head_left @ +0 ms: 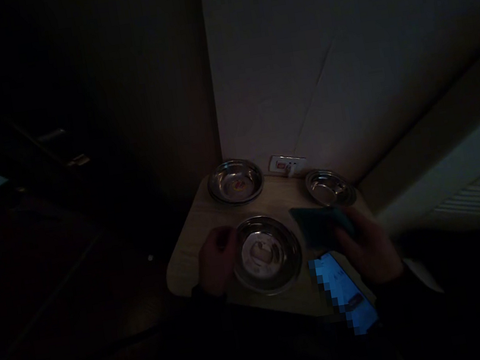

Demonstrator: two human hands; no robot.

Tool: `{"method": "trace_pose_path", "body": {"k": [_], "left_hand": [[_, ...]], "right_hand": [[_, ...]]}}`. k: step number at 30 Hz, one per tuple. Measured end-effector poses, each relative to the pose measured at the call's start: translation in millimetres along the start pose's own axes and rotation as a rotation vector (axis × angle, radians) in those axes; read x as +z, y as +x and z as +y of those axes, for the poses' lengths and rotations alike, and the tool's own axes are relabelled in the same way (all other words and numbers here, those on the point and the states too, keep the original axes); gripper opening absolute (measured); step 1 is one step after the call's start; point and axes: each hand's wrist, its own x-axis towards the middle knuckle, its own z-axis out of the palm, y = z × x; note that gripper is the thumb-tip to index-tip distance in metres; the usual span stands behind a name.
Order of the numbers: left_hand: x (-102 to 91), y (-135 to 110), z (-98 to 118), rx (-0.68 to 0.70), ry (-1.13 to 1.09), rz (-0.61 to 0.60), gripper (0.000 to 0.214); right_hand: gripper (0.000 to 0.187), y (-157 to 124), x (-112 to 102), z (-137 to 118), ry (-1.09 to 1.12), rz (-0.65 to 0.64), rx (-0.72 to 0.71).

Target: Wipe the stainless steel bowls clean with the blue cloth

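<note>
The scene is very dark. A shiny steel bowl (262, 255) sits near the front of a small pale wooden table (276, 195). My left hand (218, 260) is at its left rim, fingers curled and closed on the edge. Held out to the right of this bowl is a thin, flat dark-green scouring pad (319, 225), gripped by my right hand (374, 249) at its right end. The pad appears clear of the bowl. Below it lies a phone (350, 296) with a lit screen.
Toward the back left of the table stands another steel bowl (236, 183), apparently stacked. A smaller steel bowl (329, 188) is at the back right. A wall socket (287, 164) with a plug sits just behind the table, low on the pale wall (296, 75).
</note>
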Motion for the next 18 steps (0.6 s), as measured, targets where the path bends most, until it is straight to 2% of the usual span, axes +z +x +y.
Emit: {"method": "trace_pose_path", "body": {"k": [1,3,5,7,10,12,14,18], "left_hand": [[-4.3,0,-5,-0.036,0.064,0.050,0.031],[-9.3,-3,-15,-0.113,0.153,0.047,0.036],[-8.1,-9,-25,-0.174,0.178,-0.026,0.041],[-2.4,-16,-33,-0.186,0.162,-0.099,0.042],[6.6,-25,-42,-0.149,0.111,-0.170,0.038],[9.4,-28,-45,-0.137,0.069,-0.167,0.038],[10.3,-29,-47,-0.154,0.026,-0.147,0.039],[13.3,-28,-42,-0.234,-0.103,-0.135,0.044]], "right_hand": [[0.032,0,-2,3,-0.102,0.062,-0.095],[0.032,-2,2,9,-0.259,0.109,-0.283],[0.032,-6,18,12,-0.350,0.034,-0.448],[0.030,-11,41,12,-0.396,-0.088,-0.536],[0.028,-19,70,10,-0.446,-0.259,-0.490],[0.026,-23,80,7,-0.468,-0.364,-0.427],[0.025,-25,83,4,-0.468,-0.441,-0.385],[0.026,-26,84,1,-0.424,-0.513,-0.339]]}}
